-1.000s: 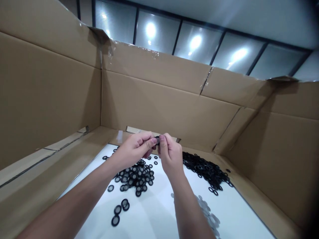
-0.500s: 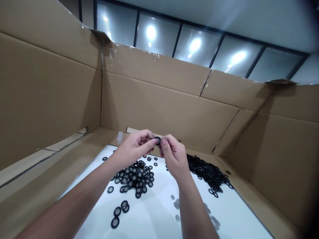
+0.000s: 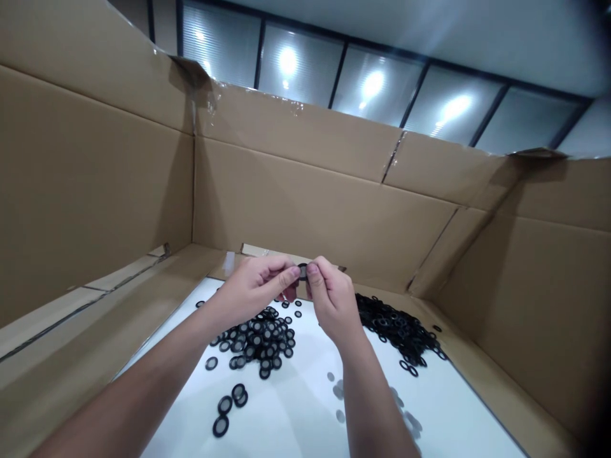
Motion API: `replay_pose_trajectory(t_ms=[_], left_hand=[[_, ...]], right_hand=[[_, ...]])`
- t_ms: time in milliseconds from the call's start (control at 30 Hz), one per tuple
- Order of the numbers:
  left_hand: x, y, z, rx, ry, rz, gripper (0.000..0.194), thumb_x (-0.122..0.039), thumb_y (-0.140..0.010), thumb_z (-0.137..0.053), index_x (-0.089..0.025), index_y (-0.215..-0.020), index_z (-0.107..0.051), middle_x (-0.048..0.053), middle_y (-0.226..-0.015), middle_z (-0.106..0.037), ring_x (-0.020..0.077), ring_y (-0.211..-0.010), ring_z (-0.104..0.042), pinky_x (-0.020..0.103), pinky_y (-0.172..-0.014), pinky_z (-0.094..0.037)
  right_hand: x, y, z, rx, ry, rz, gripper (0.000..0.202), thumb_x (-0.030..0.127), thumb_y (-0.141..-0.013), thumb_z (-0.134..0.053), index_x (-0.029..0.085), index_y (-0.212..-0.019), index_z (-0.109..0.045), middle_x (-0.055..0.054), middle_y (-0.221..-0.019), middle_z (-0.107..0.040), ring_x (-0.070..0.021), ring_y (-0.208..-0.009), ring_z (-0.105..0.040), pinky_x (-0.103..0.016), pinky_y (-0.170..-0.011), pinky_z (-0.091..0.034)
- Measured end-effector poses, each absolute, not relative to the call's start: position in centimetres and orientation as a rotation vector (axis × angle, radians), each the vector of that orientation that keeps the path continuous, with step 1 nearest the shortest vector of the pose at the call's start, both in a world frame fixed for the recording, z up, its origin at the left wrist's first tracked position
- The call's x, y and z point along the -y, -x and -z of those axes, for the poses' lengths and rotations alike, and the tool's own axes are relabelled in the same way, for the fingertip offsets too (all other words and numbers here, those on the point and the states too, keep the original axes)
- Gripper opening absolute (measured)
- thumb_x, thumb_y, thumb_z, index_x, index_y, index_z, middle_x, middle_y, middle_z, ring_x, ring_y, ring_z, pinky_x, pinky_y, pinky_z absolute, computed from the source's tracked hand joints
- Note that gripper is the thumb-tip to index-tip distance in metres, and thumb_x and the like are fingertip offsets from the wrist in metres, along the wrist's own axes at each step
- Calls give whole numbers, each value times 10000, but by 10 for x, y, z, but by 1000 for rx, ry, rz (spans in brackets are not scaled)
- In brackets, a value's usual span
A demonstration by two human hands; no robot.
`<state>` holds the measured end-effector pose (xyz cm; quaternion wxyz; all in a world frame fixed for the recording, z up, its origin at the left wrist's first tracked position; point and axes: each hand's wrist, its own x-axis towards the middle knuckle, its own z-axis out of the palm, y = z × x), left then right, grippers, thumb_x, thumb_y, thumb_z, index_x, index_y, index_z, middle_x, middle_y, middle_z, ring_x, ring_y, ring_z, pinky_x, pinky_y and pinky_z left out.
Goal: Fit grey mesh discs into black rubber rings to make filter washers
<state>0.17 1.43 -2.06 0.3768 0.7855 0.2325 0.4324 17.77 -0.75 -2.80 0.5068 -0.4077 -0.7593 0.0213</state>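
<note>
Two bare hands share one small round piece (image 3: 303, 272), a black ring with a paler grey centre, its edges partly hidden by the fingers. The left hand (image 3: 267, 280) pinches its left side, the thumb lying along the front and the other fingers curled behind; the right hand (image 3: 331, 292) grips the opposite side, thumb in front, the gap between its tips narrow and filled by the rim. The piece is in the air above the far edge of a white board (image 3: 296, 420), before the back wall of a cardboard box (image 3: 305, 191). Half a second ago the left thumb covered more of the face and the right fingers stood a little looser and more spread; now both thumbs sit at the rim and more of the grey centre shows. Compared with one second ago, the right forearm lies farther right at the wrist, baring some grey discs (image 3: 338, 390) on the board. The heap of ringed discs (image 3: 260, 337) and the pile of black rings (image 3: 401, 324) have stayed put. Being round, the piece has no long axis; its flat face stands roughly upright, turned back toward the wearer, with its rim toward each hand.
</note>
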Motion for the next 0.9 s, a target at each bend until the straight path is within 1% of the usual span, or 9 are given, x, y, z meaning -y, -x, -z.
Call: replay_pose_trajectory(t_ms=[167,367,500,667,800,833,900], left_hand=[[-15,-2,22,-640,-2164,-1087,372,-413,-1009,-432,-172,-763,-572,-7,-682,-592,118,-638,-551,247,-615,-426],[-23,0,24,-458,-2010,-970,316,-416,-1011,-422,-175,-874,-573,-9,-702,-559,112,-622,-527,242,-592,-421],[-20,0,24,-414,-1962,-902,308,-417,-1009,-431,-177,-858,-549,-20,-684,-524,101,-592,-492,231,-552,-405],[-17,-3,25,-464,-1970,-916,317,-417,-1011,-425,-172,-858,-555,-26,-673,-489,97,-596,-464,222,-544,-398],[-20,-7,27,-477,-1991,-981,336,-402,-1009,-428,-170,-787,-529,-18,-672,-508,100,-607,-487,227,-563,-414],[-20,-8,28,-490,-1977,-1012,320,-396,-1003,-444,-169,-798,-538,-14,-692,-522,101,-617,-497,229,-572,-425],[-21,-9,27,-503,-1886,-1060,229,-374,-973,-512,-168,-901,-580,6,-795,-574,108,-669,-534,236,-595,-461]], right_hand=[[11,-174,28,1797,955,-52,359,339,-1028,-370,213,-695,-409,24,-622,-497,-116,-584,-469,-242,-578,-349],[8,-163,35,1710,947,8,346,319,-1025,-367,216,-695,-383,33,-609,-454,-111,-557,-431,-244,-561,-329],[6,-162,38,1683,958,-3,358,328,-1027,-356,218,-686,-368,39,-592,-419,-111,-545,-408,-247,-550,-314],[9,-161,39,1675,880,37,308,273,-1022,-363,217,-720,-397,38,-607,-429,-109,-546,-423,-243,-553,-326],[8,-163,39,1653,942,74,316,270,-1019,-367,220,-707,-383,39,-597,-432,-111,-539,-420,-249,-551,-319],[7,-163,38,1658,951,83,320,273,-1017,-374,220,-701,-378,38,-600,-439,-111,-543,-423,-250,-553,-319],[6,-164,37,1671,957,102,331,278,-1014,-385,219,-688,-370,36,-607,-451,-111,-552,-428,-250,-556,-319]])
